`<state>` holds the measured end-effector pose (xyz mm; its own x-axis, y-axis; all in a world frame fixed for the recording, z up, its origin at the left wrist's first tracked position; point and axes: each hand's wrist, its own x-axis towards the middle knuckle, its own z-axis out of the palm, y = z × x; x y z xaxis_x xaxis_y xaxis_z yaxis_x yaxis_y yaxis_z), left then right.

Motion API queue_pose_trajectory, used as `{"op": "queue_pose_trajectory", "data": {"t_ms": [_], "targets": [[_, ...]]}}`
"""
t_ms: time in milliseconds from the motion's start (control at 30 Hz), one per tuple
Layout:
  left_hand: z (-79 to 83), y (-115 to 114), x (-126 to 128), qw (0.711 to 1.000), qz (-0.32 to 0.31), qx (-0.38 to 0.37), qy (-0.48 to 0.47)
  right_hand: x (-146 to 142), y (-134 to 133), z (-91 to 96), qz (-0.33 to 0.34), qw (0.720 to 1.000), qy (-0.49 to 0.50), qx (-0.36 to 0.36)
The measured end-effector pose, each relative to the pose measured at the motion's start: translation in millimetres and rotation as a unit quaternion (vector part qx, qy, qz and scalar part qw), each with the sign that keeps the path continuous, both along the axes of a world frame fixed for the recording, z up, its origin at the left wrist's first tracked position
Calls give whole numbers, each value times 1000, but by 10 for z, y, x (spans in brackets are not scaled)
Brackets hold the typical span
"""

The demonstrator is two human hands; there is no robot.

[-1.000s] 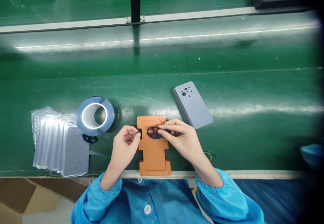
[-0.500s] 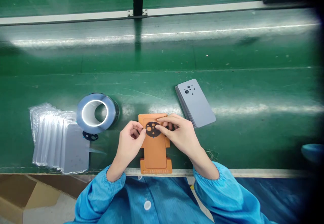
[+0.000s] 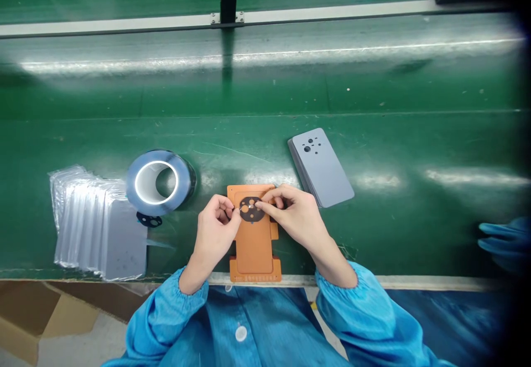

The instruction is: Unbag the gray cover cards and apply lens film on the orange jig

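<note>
Two edges pinched: left hand (image 3: 215, 226), right hand (image 3: 299, 218). I judge the black sticker (image 3: 256, 213) light, easily creased; hold left and right rims.

The right grip (image 3: 295, 216) pinches a black disc (image 3: 255, 213).

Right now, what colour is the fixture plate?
The fixture plate is orange, best seen in the head view.

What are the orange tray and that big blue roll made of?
Orange tray: probably matte plastic, evenly coloured with crisp edges, though maybe painted metal. Blue roll: likely glossy plastic film, smooth and shiny, wound around a white core, perhaps plastic or card.
</note>
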<state>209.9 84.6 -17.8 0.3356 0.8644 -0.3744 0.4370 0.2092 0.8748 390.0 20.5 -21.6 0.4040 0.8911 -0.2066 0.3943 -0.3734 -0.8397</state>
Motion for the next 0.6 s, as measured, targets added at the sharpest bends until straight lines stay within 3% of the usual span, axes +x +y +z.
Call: {"op": "queue_pose_trajectory", "data": {"t_ms": [433,600], "targets": [[21,-9,6,1000,-4,0,7,149,-38,28,-48,993,105,-33],[29,-3,16,1000,-7,9,19,107,-98,-19,-16,995,92,-34]]}}
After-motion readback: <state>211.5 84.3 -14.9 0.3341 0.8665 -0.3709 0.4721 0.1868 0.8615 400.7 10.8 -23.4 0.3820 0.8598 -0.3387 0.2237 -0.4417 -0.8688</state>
